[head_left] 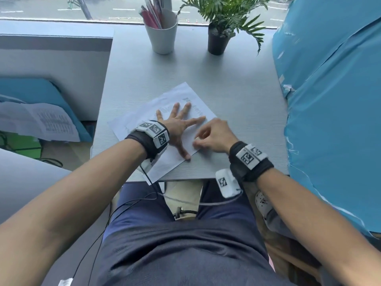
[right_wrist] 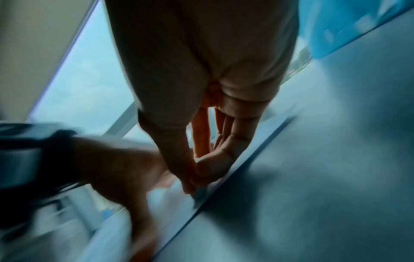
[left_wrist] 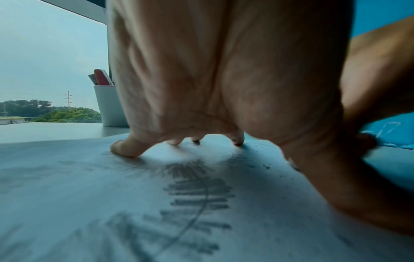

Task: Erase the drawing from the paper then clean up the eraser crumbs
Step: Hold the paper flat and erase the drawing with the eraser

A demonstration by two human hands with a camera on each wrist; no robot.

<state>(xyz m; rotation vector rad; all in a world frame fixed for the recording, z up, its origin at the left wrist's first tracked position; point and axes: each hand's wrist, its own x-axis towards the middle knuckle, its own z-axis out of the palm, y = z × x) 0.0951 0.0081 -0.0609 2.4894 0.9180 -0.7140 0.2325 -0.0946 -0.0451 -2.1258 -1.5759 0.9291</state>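
A white paper (head_left: 142, 120) lies askew on the grey table (head_left: 237, 96). My left hand (head_left: 177, 122) presses flat on it with the fingers spread. Under that palm (left_wrist: 201, 70) the left wrist view shows a pencil drawing of a fern-like leaf (left_wrist: 195, 191), with dark eraser crumbs (left_wrist: 266, 166) scattered to its right. My right hand (head_left: 212, 135) sits at the paper's right edge, just beside my left thumb, and pinches a small white eraser (head_left: 196, 139) against the sheet. The blurred right wrist view shows thumb and fingers (right_wrist: 201, 170) closed together at the paper's edge; most of the eraser is hidden.
A white cup with pens (head_left: 164, 32) and a potted plant (head_left: 218, 38) stand at the table's far edge by the window. A large blue-wrapped object (head_left: 329, 100) borders the table's right side. Loose papers (head_left: 41, 120) lie to the left, off the table.
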